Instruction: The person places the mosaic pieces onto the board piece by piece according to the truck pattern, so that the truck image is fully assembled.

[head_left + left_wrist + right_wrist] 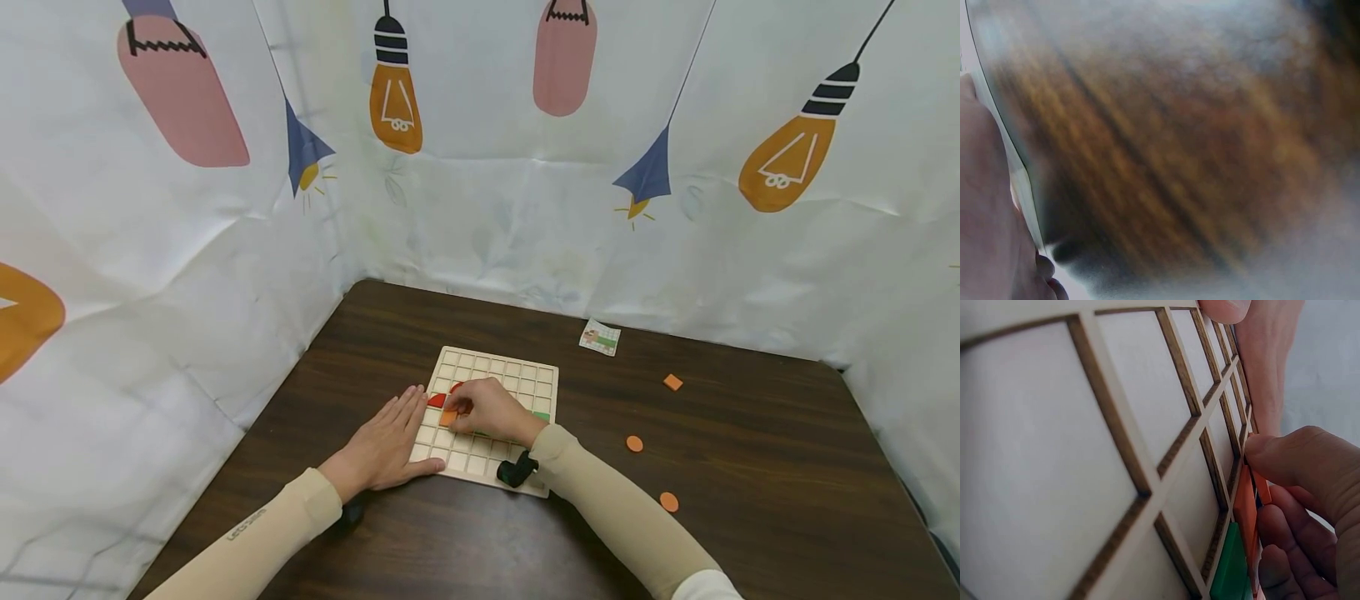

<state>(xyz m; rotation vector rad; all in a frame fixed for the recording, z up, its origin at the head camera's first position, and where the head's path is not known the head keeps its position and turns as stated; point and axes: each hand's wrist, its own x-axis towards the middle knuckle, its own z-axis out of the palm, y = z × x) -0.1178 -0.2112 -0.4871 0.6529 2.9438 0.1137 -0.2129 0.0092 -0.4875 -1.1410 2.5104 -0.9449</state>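
A pale wooden grid board (480,467) lies on the dark table. Along its left edge rests my left hand (386,442), fingers straight and thumb at the near edge. Over the board's left part, my right hand (491,408) pinches a small orange piece (1262,486) between thumb and fingers, close to the grid. Beside it in the right wrist view are another orange piece (1245,503) and a green piece (1229,565) in the grid. A red quarter-round piece (437,401) sits near the left edge. Part of the grid is hidden under the right hand.
On the table to the right lie an orange square piece (672,382) and two orange round pieces, one nearer (669,502) and one farther (634,443). A small printed card (600,337) lies behind the board. Printed white curtains (480,225) enclose the table's back and sides.
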